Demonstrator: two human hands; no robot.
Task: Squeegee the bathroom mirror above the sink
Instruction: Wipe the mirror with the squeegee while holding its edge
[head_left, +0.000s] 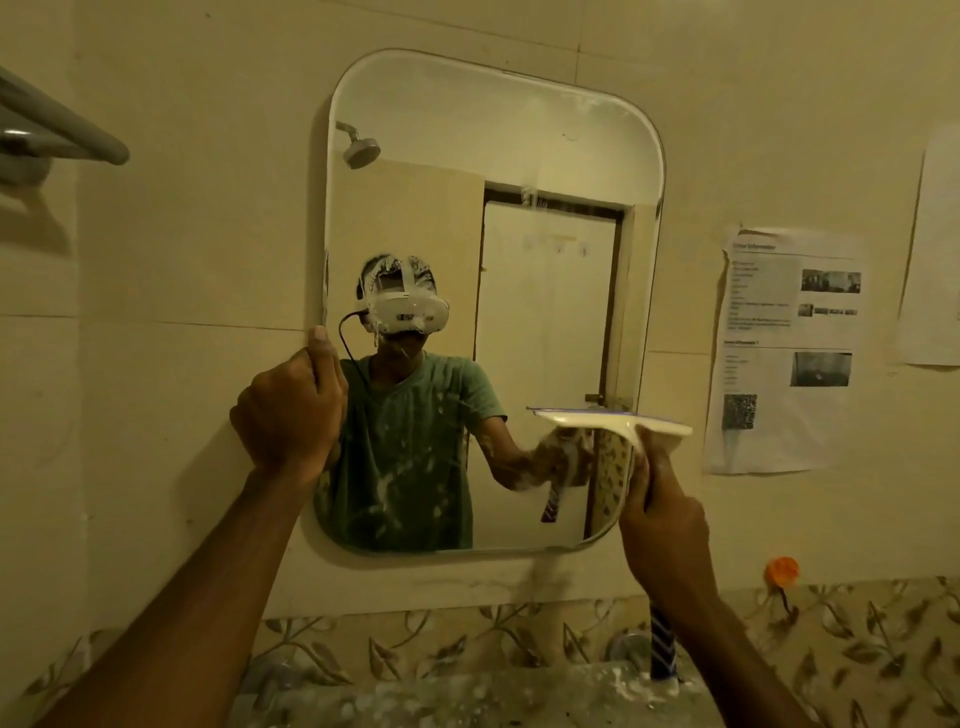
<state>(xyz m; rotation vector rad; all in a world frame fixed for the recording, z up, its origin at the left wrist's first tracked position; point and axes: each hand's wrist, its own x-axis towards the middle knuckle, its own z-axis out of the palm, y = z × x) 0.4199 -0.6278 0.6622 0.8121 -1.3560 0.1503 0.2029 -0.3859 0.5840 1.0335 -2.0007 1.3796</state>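
Observation:
A rounded rectangular mirror (519, 171) hangs on the tiled wall, with soap streaks in its lower half and across the reflected person. My left hand (291, 410) grips the mirror's left edge, thumb pointing up. My right hand (665, 525) is closed around the handle of a white squeegee (613, 418). Its blade lies flat against the glass at the mirror's lower right and sticks out past the right edge. The blue striped end of the handle (662, 649) pokes out below my wrist.
Printed paper sheets (789, 348) are stuck to the wall right of the mirror. A grey towel rail (57, 124) juts out at upper left. An orange hook (782, 571) sits on the wall at lower right. A foam-flecked sink ledge (467, 696) runs below.

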